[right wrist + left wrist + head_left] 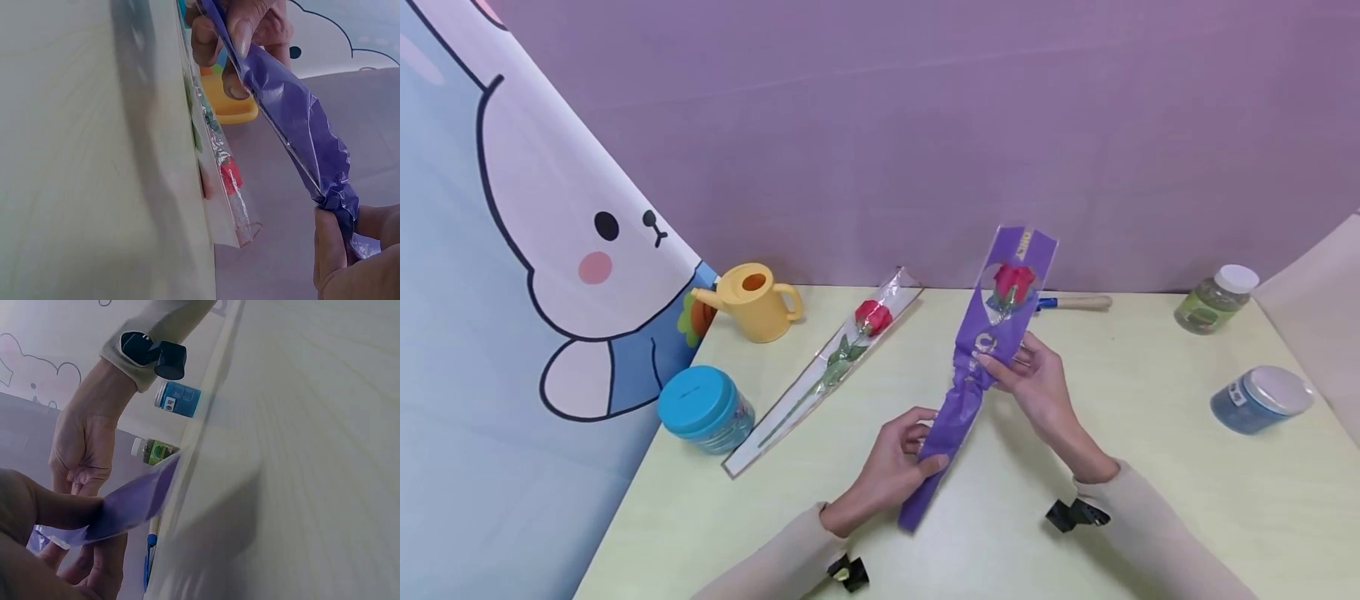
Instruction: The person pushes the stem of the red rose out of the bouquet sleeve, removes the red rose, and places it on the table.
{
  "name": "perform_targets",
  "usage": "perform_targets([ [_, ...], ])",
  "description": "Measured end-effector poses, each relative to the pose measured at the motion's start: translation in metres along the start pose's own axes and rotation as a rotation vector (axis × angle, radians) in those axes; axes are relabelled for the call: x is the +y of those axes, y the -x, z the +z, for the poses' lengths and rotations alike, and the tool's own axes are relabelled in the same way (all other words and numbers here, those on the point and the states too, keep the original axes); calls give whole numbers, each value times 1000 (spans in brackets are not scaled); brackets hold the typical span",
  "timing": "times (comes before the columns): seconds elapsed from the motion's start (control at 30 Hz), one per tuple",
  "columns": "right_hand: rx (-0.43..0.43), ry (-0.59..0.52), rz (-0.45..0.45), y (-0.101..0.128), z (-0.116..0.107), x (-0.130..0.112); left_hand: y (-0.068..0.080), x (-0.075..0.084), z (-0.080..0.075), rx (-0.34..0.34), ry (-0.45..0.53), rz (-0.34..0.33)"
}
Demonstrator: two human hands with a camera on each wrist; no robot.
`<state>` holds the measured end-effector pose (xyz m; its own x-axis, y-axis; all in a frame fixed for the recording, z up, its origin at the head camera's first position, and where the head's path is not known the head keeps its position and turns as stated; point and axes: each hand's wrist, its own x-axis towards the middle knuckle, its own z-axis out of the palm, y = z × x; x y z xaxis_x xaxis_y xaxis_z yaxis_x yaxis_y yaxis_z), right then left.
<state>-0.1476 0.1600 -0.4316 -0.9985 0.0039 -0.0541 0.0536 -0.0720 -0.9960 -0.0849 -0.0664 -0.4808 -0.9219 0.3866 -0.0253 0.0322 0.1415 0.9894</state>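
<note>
The purple sleeve (pixel 973 367) hides most of its rose (pixel 1012 283): only the red head shows thru a window, stem can't be seen. A tool w/ a wood handle (pixel 1078 302) sits behind it, its front end covered. Jar labels are too small to read. Left wrist view: table (pixel 312 456) is blurry. Right wrist view: right hand (pixel 350 262) is cut off at the edge.

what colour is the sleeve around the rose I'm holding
Purple sleeve, clearest in the head view.
</note>
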Motion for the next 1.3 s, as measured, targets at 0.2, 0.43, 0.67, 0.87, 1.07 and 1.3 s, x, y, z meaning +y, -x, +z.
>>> perform_targets([
  [0.2, -57, 53, 6, 2, 2, 4, -5, -1, 4, 32, 17, 19],
  [0.43, -64, 144, -27, 4, -4, -1, -5, -1, 6, 29, 8, 29],
  [0.67, -25, 191, -46, 3, -9, -9, -1, 2, 9, -62, -57, 39],
  [0.87, -5, 143, -45, -1, -9, -11, 1, 8, 7, -49, -53, 14],
  [1.07, -8, 149, -37, -4, -8, -12, 1, 9, 4, -97, -26, 10],
  [1.3, -26, 89, -30, -7, -9, -12, -1, 7, 0, -136, 12, 14],
])
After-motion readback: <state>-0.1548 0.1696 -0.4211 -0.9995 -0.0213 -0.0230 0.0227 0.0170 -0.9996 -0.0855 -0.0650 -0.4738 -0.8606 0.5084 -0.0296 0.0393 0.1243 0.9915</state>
